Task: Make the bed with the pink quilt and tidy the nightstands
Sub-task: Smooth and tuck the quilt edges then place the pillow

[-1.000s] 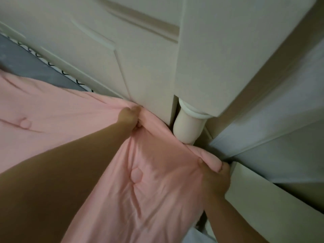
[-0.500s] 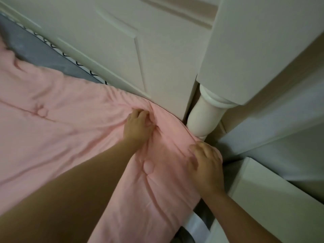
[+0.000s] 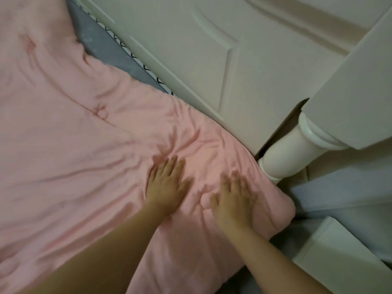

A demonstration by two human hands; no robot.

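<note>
Both hands, left hand [image 3: 167, 185] and right hand [image 3: 234, 198], lie flat and open on the pink quilt [image 3: 84, 145] at the bed's corner beside the headboard [image 3: 191, 60], smoothing it; creases likely need flattening next.

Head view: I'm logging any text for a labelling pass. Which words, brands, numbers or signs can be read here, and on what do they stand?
None: no readable text anywhere in this view.
The pink quilt, the white headboard and its post carry no lettering.
The strip between the grey sheet and the headboard shows only a black zigzag pattern, not letters.
</note>
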